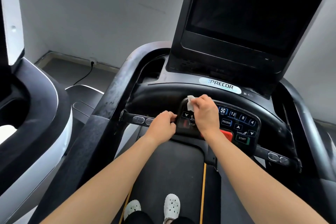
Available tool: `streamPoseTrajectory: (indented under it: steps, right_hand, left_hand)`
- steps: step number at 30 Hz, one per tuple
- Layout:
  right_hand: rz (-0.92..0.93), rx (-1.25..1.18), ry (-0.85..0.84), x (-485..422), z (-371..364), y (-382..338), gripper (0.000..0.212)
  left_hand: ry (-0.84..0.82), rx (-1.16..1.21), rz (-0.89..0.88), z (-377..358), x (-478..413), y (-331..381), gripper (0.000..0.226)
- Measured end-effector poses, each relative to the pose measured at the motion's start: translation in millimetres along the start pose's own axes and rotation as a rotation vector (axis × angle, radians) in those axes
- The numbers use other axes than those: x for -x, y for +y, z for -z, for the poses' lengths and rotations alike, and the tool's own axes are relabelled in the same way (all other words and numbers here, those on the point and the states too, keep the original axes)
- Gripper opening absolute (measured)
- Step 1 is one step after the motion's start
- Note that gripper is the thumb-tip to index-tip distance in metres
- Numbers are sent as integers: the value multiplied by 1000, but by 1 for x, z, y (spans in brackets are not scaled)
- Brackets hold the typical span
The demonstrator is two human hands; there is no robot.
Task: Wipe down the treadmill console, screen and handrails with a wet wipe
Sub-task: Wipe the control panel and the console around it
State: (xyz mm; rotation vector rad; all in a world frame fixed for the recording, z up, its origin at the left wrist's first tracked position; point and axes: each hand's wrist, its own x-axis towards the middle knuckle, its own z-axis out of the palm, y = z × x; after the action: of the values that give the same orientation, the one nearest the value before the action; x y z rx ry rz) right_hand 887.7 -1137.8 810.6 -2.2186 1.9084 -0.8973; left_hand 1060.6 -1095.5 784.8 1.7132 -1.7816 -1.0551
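The black treadmill (pixel 172 162) carries a tall, dark, glossy screen (pixel 245 9) on a matte frame. Its thick curved left handrail (pixel 113 100) looks scuffed and dusty. Below the screen, the rounded console (pixel 240 123) shows printed buttons and a red stop tab. The left hand (pixel 161 126) has its fingers curled round the crossbar (pixel 138 119), at the console's left edge. The right hand (pixel 206 112) pinches a crumpled white wet wipe (pixel 190 104), which lies against the console's upper left corner.

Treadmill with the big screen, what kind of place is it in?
Probably a gym or fitness room. The treadmill has a button console and a dark screen, and another exercise machine stands on its left. The right hand holds a wipe on the console; the left hand grips the bar.
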Motion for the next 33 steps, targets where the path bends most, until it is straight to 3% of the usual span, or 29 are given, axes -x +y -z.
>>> streamPoseTrajectory:
  steps: [3,7,9,17,25,33]
  right_hand:
    - [-2,2,30,8,-5,-8,12]
    - [259,96,-143,25,-12,-9,7]
    - [290,112,-155,18,-9,-5,4]
    - [-10,15,-69,4,-3,-14,8]
    - [-76,-4,-282,28,-5,-30,10]
    - [-291,0,-183,16,-1,-31,8]
  left_hand:
    - [2,-27,-1,0,-1,0,41]
    - [-4,-64,-9,1,-2,2,42]
    - [-7,-70,-15,2,-2,2,42]
    - [-9,-36,-2,-1,-1,1,44]
    - [15,-19,-8,-4,0,1,33]
    - [-2,-6,0,-2,5,3,44]
